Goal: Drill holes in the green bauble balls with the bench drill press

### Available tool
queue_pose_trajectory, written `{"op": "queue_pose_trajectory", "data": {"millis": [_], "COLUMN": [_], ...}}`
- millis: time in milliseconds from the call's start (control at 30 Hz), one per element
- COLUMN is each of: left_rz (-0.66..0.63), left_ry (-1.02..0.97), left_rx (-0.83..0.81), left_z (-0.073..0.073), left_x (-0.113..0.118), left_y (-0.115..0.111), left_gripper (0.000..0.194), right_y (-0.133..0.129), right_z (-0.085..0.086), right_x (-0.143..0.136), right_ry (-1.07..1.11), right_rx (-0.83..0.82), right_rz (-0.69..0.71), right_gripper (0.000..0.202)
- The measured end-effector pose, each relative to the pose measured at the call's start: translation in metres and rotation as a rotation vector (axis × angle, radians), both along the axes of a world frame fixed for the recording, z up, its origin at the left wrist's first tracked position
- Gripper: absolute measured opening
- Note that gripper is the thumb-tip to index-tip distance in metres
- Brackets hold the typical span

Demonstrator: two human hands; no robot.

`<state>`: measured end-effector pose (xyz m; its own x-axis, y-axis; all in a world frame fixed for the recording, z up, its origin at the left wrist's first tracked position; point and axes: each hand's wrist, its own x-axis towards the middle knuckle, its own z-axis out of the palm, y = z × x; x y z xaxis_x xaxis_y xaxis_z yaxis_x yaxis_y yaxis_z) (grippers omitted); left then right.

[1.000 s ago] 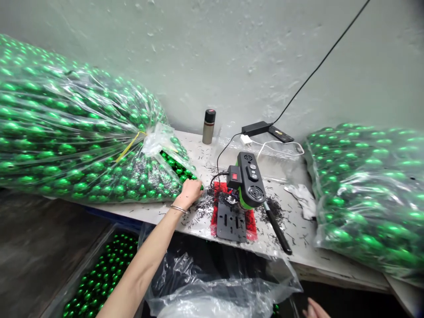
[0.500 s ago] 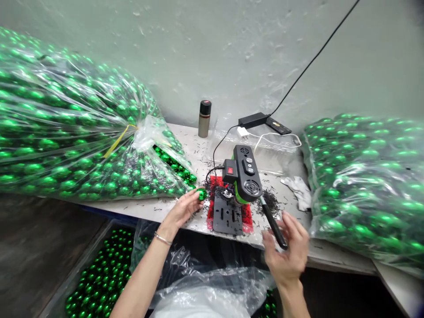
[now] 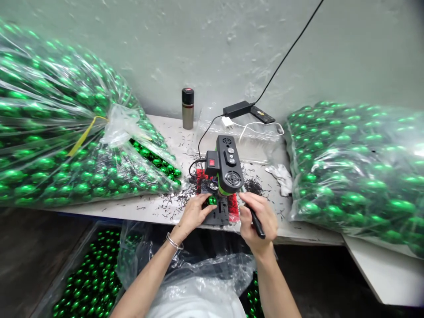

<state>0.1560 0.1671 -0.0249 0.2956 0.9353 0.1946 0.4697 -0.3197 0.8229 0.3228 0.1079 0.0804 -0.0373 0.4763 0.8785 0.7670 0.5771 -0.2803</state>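
Note:
A small black machine (image 3: 229,163) with a green band stands on the table over a slotted black base plate (image 3: 215,217). My left hand (image 3: 196,213) pinches a shiny green ball (image 3: 212,200) above that plate, just under the machine's front end. The fingers of my right hand (image 3: 260,218) are wrapped round the black lever handle (image 3: 256,223) at the machine's right side. Red material (image 3: 233,207) shows beneath the plate.
Big clear bags of green balls lie at left (image 3: 49,128) and right (image 3: 357,168). A bottle (image 3: 187,110), black adapter (image 3: 237,109), clear tray (image 3: 258,148) and white cloth (image 3: 281,177) are on the table (image 3: 142,212). Below stands a bin of green balls (image 3: 92,274).
My left hand has brought the green ball right, onto the area under the machine. My right hand has closed round the lever handle. The view has shifted slightly.

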Motion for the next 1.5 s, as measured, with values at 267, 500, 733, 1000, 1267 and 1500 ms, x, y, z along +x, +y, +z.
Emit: {"op": "queue_pose_trajectory", "data": {"millis": [267, 500, 733, 1000, 1267, 1500], "left_rz": [-0.061, -0.026, -0.027, -0.041, -0.035, -0.019], "left_ry": [0.174, 0.070, 0.049, 0.046, 0.022, 0.060], "left_rx": [0.213, 0.274, 0.304, 0.290, 0.315, 0.346], "left_z": [0.001, -0.019, -0.020, -0.020, -0.023, -0.021], "left_x": [0.008, 0.009, 0.010, 0.010, 0.012, -0.002], "left_y": [-0.007, -0.005, -0.005, -0.005, -0.001, -0.041], "left_gripper": [0.031, 0.035, 0.036, 0.034, 0.035, 0.043], "right_y": [0.003, -0.001, 0.006, 0.011, 0.007, 0.001], "right_z": [0.006, -0.013, -0.076, -0.094, -0.063, 0.013], "right_x": [0.002, -0.011, -0.012, -0.015, -0.011, -0.014], "right_ry": [0.030, 0.201, 0.177, 0.245, 0.172, 0.313], "right_rx": [-0.035, -0.121, 0.054, 0.086, 0.021, -0.168], "right_rz": [0.088, 0.127, 0.095, 0.074, 0.117, 0.110], "right_gripper": [0.018, 0.036, 0.029, 0.029, 0.030, 0.031]}}
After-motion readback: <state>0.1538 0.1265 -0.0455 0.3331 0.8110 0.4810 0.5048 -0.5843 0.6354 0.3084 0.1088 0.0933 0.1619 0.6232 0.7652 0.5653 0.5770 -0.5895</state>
